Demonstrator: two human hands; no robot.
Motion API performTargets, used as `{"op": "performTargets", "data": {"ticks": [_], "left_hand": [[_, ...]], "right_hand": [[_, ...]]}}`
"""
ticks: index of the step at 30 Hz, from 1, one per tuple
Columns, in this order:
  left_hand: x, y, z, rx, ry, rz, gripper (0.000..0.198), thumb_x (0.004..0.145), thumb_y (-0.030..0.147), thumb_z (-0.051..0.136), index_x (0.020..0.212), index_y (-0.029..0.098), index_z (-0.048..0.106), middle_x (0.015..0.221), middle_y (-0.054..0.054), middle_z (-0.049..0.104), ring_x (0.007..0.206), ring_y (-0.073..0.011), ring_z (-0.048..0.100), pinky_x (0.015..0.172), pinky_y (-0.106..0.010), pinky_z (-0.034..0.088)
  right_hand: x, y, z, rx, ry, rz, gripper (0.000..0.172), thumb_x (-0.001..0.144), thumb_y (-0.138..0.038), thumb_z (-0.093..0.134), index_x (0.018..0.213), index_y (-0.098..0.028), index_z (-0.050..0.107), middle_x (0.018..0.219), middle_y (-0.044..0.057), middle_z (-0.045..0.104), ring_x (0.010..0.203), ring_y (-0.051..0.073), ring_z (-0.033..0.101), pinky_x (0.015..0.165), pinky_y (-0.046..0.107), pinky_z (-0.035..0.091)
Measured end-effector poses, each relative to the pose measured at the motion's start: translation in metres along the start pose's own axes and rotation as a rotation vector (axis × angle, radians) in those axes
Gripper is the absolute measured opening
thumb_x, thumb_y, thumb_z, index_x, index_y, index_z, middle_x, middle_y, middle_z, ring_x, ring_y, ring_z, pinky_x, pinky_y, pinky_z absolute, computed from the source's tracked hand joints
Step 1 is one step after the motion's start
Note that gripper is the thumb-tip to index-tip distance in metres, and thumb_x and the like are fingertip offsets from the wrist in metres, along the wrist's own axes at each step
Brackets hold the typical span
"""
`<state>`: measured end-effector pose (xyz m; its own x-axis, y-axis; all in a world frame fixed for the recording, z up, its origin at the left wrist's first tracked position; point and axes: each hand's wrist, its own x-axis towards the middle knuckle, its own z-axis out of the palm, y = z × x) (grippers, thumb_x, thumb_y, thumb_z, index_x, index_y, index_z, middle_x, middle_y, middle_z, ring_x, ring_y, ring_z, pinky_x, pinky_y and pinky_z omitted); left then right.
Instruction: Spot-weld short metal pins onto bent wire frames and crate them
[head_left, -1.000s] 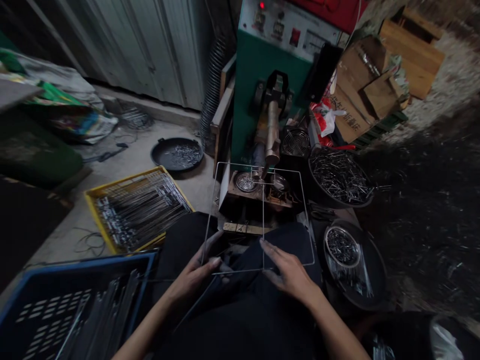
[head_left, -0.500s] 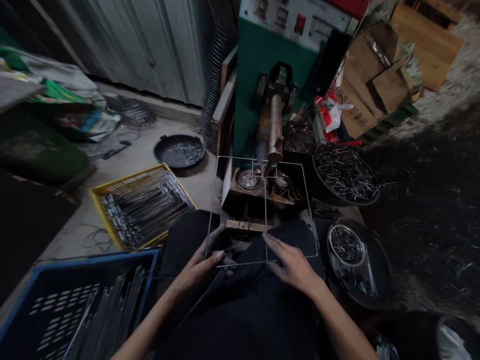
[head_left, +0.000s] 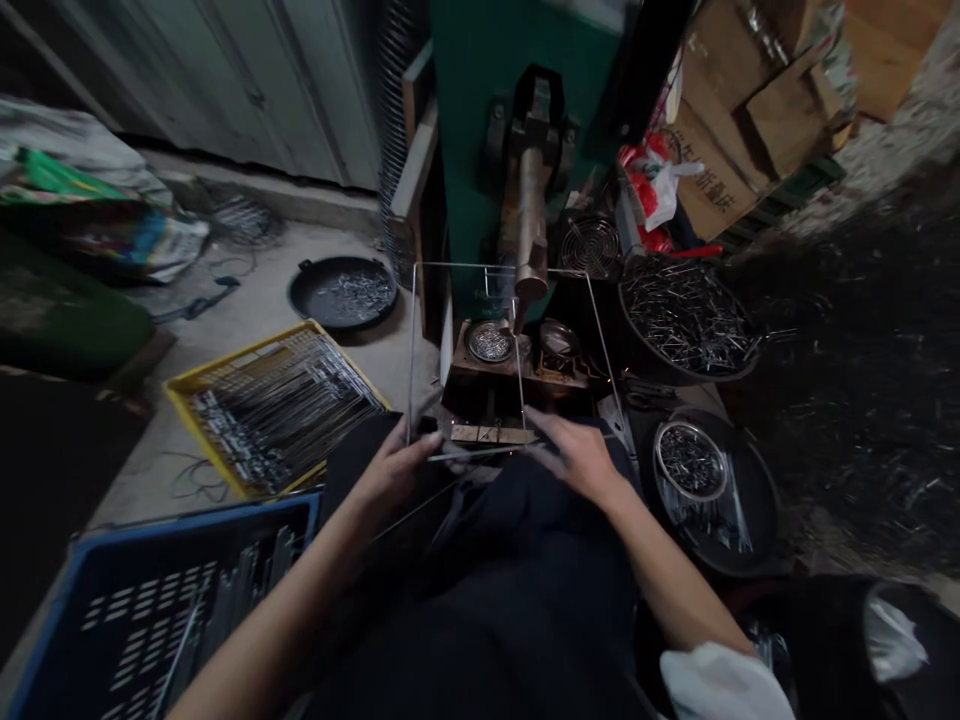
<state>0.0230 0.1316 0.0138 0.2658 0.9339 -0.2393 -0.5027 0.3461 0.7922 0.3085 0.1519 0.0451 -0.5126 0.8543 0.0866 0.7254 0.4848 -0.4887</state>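
Observation:
A thin rectangular wire frame (head_left: 412, 340) with a middle wire spans the space between my hands. My left hand (head_left: 397, 455) grips its near left corner, thumb on top. My right hand (head_left: 581, 450) is closed on the middle wire close to the near edge, its fingers extended along it. The frame's far edge lies at the spot welding machine (head_left: 480, 150), beside its copper-coloured upper electrode arm (head_left: 532, 220). Below the electrode sit a small dish of tiny metal parts (head_left: 491, 342) and a second round dish (head_left: 559, 338). Small orange sparks show near the frame.
To the left are a yellow basket of wire pieces (head_left: 180, 400), a blue crate of rods (head_left: 82, 550) and a black pan (head_left: 307, 300). On the right stand a large pan of metal pieces (head_left: 682, 315), a bowl (head_left: 690, 460) on another pan, and cardboard boxes (head_left: 720, 130).
Both hands have moved forward with the wire frame, bringing its far edge further in at the machine. Sparks now show around it. The camera view has tilted down somewhat.

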Motion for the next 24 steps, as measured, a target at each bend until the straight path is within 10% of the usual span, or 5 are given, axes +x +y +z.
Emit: {"op": "performTargets", "data": {"ticks": [9,24], "left_hand": [[0.11,0.046,-0.028,-0.038,-0.147,0.202,0.098,0.083,0.017,0.075,0.16,0.024,0.015,0.074,0.001,0.072,0.072,-0.0207,0.074,0.069,-0.034,0.065],[0.143,0.063,-0.034,-0.033,-0.134,0.256,0.091,0.086,0.016,0.073,0.159,0.024,0.02,0.074,-0.002,0.072,0.074,-0.0234,0.075,0.069,-0.036,0.065]], "right_hand": [[0.106,0.054,-0.04,-0.156,0.178,0.031,0.054,0.085,-0.038,0.075,0.135,-0.024,0.06,0.118,0.01,0.073,0.107,0.028,0.069,0.088,0.035,0.054],[0.143,0.075,-0.049,-0.11,0.283,0.014,0.043,0.087,-0.04,0.072,0.123,-0.019,0.065,0.099,0.009,0.075,0.088,0.023,0.071,0.078,0.029,0.051]]}}
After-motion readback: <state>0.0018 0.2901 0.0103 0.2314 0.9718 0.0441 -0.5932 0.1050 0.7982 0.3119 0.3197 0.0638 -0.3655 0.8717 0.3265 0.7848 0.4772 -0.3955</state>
